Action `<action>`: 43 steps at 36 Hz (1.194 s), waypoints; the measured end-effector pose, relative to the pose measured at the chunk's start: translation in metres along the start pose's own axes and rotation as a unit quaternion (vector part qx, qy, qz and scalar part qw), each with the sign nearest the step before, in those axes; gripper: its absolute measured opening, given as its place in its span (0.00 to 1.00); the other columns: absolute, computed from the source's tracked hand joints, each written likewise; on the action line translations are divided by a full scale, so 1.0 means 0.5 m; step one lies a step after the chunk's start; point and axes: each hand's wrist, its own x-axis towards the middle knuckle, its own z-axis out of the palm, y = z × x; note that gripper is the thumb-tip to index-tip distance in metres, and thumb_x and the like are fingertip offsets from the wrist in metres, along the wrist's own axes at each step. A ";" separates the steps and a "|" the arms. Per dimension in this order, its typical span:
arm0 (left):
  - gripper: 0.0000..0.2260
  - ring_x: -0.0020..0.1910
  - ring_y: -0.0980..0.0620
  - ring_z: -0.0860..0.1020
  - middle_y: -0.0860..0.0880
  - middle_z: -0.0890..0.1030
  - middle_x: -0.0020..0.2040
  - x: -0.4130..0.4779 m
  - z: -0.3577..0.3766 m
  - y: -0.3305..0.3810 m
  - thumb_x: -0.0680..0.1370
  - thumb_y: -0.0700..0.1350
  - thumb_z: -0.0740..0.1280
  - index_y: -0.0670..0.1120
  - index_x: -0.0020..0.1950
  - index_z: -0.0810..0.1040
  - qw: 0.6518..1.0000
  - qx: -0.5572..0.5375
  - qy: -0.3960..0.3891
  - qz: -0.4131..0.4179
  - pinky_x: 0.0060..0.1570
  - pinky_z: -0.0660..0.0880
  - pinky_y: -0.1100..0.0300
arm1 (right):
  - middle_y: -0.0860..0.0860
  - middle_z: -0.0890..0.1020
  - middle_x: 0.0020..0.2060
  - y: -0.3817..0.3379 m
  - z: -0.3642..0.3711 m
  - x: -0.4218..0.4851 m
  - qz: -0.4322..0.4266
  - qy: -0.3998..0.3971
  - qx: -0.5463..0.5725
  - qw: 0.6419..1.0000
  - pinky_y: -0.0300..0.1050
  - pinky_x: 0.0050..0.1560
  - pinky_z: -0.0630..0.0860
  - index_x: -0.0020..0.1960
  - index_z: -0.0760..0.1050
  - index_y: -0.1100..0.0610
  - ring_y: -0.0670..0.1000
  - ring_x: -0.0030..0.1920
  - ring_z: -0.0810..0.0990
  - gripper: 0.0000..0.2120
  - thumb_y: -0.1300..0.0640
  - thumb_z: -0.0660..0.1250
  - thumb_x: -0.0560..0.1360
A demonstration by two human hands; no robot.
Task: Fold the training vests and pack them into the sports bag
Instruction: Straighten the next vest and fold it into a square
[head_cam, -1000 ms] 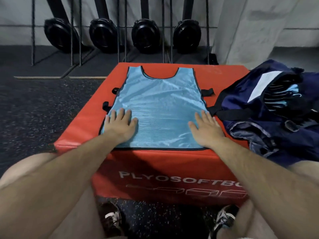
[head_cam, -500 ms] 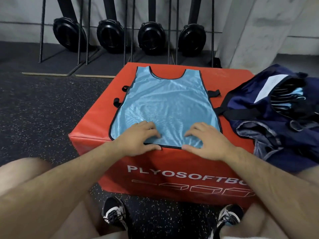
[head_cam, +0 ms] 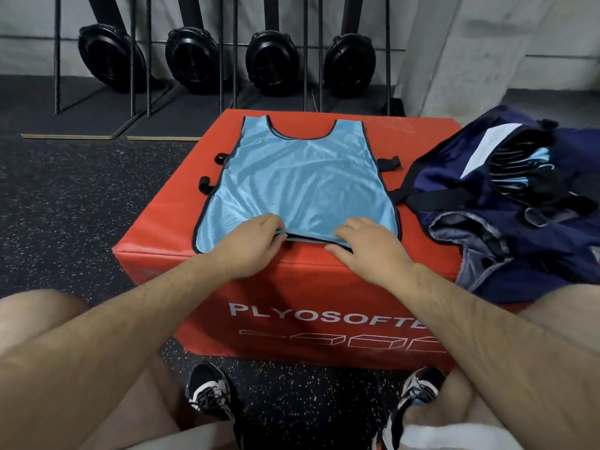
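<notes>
Vest count on box: one. Light-blue mesh training vest with dark trim (head_cam: 302,177) lies spread on top of the red padded plyo box (head_cam: 162,235), with its neck hole toward the box's far edge and its hem at the near edge. Three black side straps (head_cam: 388,163) are visible, two poking out toward the box's left edge and one toward the right. Two hands are on it. Left hand (head_cam: 250,245) and right hand (head_cam: 370,248) sit side by side at the middle of the hem, fingers curled over the fabric. Each pinches the hem, which is lifted slightly off the box top between them. The hem corners are still flat on the box. One navy fabric sports bag (head_cam: 535,222) sits against the box's right side with its mouth open. Folded light-blue pieces (head_cam: 532,160) are stacked inside; can't count them. Four black round fan housings (head_cam: 271,61) stand in a row beyond the box's far edge, against the wall. Two black-and-white trainers (head_cam: 207,394) are on the dark speckled floor (head_cam: 81,206) just in front of the box's near face.
</notes>
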 end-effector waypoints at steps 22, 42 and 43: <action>0.12 0.41 0.46 0.71 0.51 0.69 0.45 -0.031 -0.106 -0.110 0.69 0.33 0.62 0.48 0.45 0.66 0.994 0.061 -0.044 -0.078 0.41 0.71 0.48 | 0.53 0.74 0.50 0.106 -0.064 -0.049 0.130 -0.034 0.021 0.991 0.52 0.50 0.72 0.52 0.73 0.56 0.58 0.51 0.75 0.14 0.70 0.60 0.72; 0.14 0.37 0.54 0.78 0.46 0.81 0.39 -0.083 -0.280 -0.072 0.77 0.28 0.63 0.47 0.44 0.76 0.944 -0.229 0.122 -0.206 0.44 0.77 0.58 | 0.54 0.82 0.49 0.104 -0.271 -0.032 0.163 0.092 0.288 0.939 0.44 0.51 0.72 0.49 0.78 0.53 0.55 0.50 0.80 0.10 0.67 0.64 0.78; 0.13 0.35 0.56 0.77 0.45 0.80 0.39 -0.084 -0.289 -0.065 0.77 0.28 0.62 0.45 0.44 0.76 0.943 -0.234 0.126 -0.202 0.41 0.76 0.62 | 0.55 0.83 0.49 0.104 -0.286 -0.032 0.162 0.087 0.303 0.935 0.46 0.52 0.75 0.49 0.78 0.53 0.56 0.50 0.81 0.10 0.67 0.64 0.78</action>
